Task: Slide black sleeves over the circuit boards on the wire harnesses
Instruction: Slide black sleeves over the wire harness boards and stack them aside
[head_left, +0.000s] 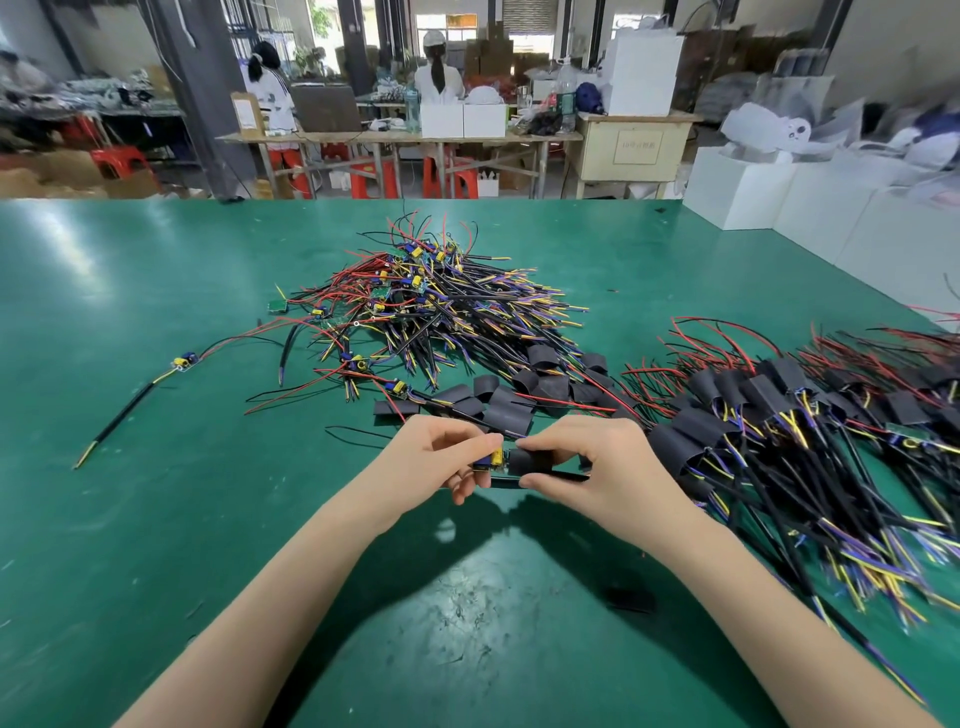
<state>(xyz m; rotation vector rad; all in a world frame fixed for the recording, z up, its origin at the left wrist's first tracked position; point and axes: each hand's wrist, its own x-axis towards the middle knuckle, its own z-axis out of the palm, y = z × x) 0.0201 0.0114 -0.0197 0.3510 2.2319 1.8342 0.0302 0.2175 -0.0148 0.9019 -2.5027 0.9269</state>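
Fingertips of the left hand (447, 457) pinching the circuit board (492, 461) by its left end, with yellow and blue parts showing; thumb and fingers of the right hand (587, 467) curled round the black sleeve (535, 462), whose mouth sits right at the board's right edge. Both held just above the green table (130, 519), near the middle front.

Best done, by the look of it, with the board kept level and steady while the sleeve mouth is squeezed open from its edges, not its flat faces, then drawn leftward over the tall yellow part. Worth keeping the black cable (550, 477) under the sleeve running straight, so nothing bunches inside. Likely snag: sleeve lip catching on a component and folding in.

Counted outward: one board and one sleeve in hand. Just beyond the hands, a scatter of loose sleeves (509, 400), well over a dozen, too overlapped for an exact count. Farther back at the centre, a heap of unsleeved harnesses (431, 312), dozens, not countable. To the right, a heap of sleeved harnesses (779, 415), again dozens. One stray harness (182, 362) lying apart on the left, and one dark sleeve-like scrap (631, 598) near the front right. Two seated people at the far bench (395, 137), backs turned.
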